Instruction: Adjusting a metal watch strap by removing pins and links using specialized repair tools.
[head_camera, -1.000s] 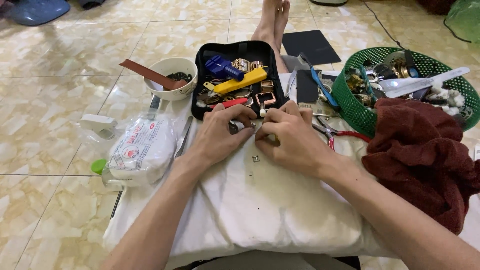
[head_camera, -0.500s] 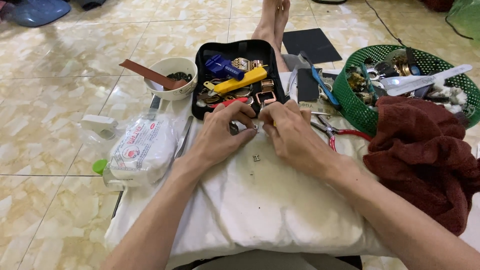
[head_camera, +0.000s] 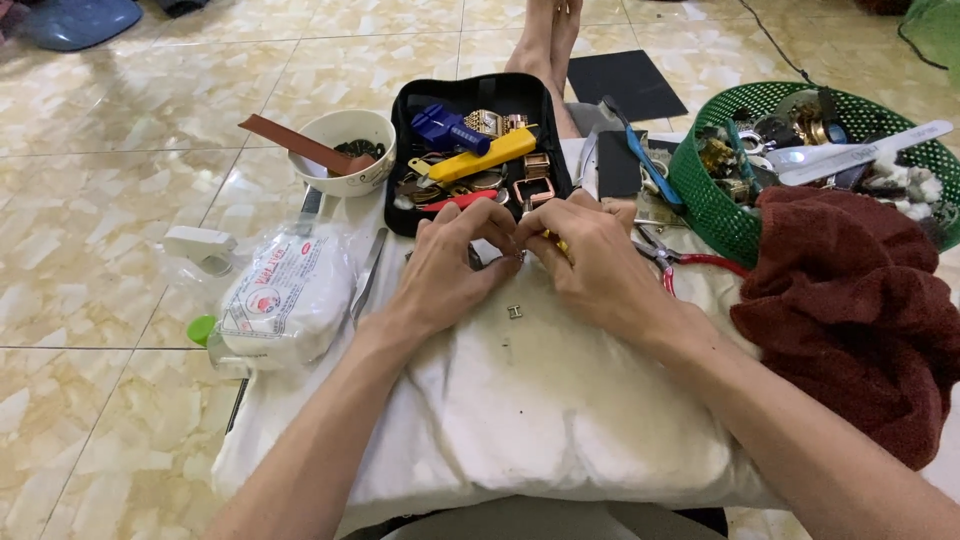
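In the head view we see both hands meeting over the far edge of a white cushion (head_camera: 540, 400) that lies across the lap. The left hand (head_camera: 450, 270) and the right hand (head_camera: 590, 265) have their fingertips pressed together around a small item at the point where they meet; the item itself is almost wholly hidden, and only a short yellow tip (head_camera: 562, 245) shows at the right fingers, so we cannot tell what it is. Both hands are curled closed upon it. A small metal link (head_camera: 515, 312) lies loose on the cushion, just below the hands and apart from them. Beyond the far edge of the cushion stands an open black case (head_camera: 400, 150) holding a yellow tool (head_camera: 480, 158), a blue tool (head_camera: 450, 128) and several square metal buckles. To the left of the case sits a white bowl (head_camera: 345, 180) with a brown strap (head_camera: 295, 143) resting across its rim. At the cushion's left edge lies a clear plastic bag (head_camera: 285, 295) with white contents. At the right edge we see red-handled pliers (head_camera: 690, 262), a green mesh basket (head_camera: 715, 205) filled with small parts, and a dark red towel (head_camera: 860, 310) lying over the cushion's right corner.
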